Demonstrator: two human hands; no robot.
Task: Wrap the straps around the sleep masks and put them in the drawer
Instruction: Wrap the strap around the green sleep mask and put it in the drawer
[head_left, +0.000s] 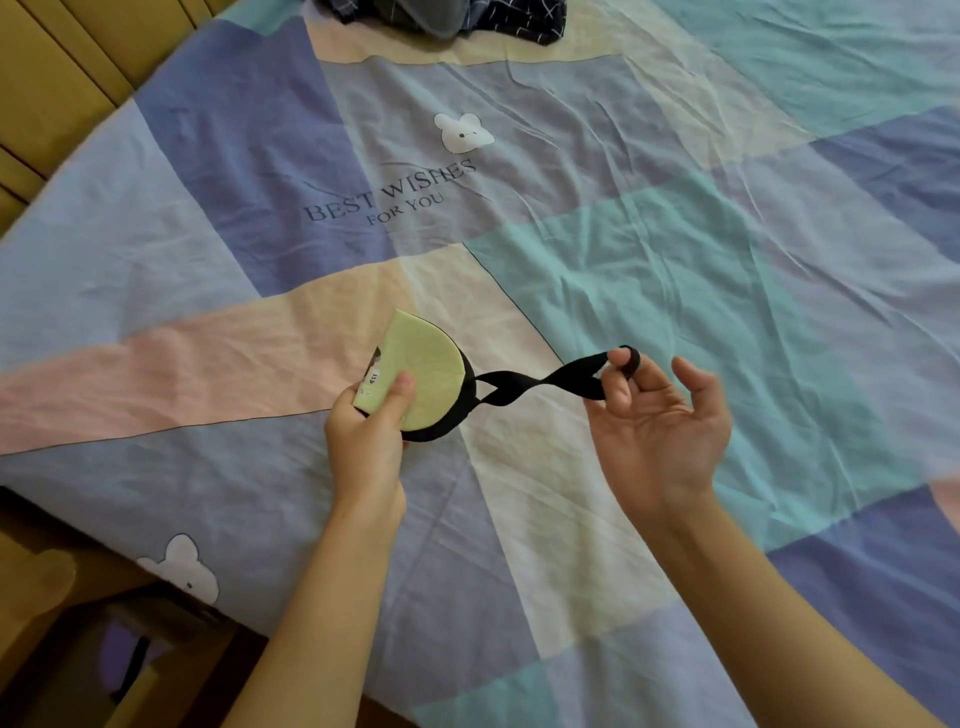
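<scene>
A light green sleep mask (427, 368), folded in half with black edging, is pinched in my left hand (367, 435) just above the bed. Its black elastic strap (530, 386) stretches to the right with one twist in it. The strap's far loop is hooked over a finger of my right hand (657, 423), whose other fingers are spread with the palm up. An open wooden drawer (124, 670) sits at the lower left beside the bed, with something purple and a dark strap inside it.
The bed is covered by a patchwork sheet (649, 270) in blue, teal, pink and cream. A pile of dark checked fabric (447, 18) lies at the far edge. A padded yellow headboard (57, 78) runs along the left.
</scene>
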